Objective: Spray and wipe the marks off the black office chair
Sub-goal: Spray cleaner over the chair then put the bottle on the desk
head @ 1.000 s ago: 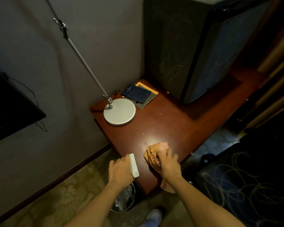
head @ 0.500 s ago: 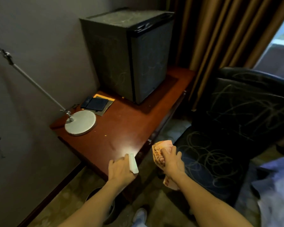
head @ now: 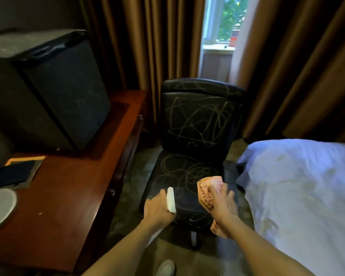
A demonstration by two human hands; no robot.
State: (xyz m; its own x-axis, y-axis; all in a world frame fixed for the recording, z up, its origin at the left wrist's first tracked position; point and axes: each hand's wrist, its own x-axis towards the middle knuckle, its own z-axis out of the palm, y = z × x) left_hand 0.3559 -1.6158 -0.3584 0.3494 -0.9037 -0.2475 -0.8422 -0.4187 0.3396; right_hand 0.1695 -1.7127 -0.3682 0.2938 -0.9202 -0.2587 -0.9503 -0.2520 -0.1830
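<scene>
My one head-worn view looks forward and down, close over the scribbled black leather office chair [head: 195, 120] at twelve o'clock.

Ahead of the fingers [head: 215, 191], the chair seat [head: 179, 172] lies open as far as its upright backrest [head: 199, 116]. A table [head: 68, 196] edge closes in left of them; the bed [head: 297, 186] crowds their right.

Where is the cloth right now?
In the head view, the pink cloth is held in the right hand over the chair seat, beside the bed.
</scene>
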